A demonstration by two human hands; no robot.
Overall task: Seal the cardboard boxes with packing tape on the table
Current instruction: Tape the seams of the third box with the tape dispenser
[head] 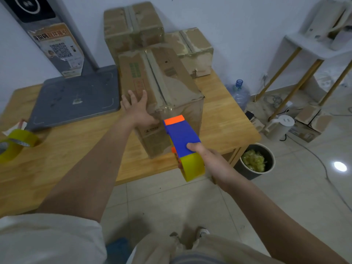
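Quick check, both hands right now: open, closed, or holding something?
Left hand: open, fingers spread flat on top of the front cardboard box.
Right hand: closed around the tape dispenser.

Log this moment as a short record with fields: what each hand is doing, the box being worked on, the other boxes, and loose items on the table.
left hand: open, pressing flat on the front box
right hand: grips the tape dispenser, its orange end at the box's near top edge
front box: on the wooden table, tape along its centre seam
other boxes: two behind, the tall box and the low box, both taped on top
loose items: spare tape roll at the left edge; grey board
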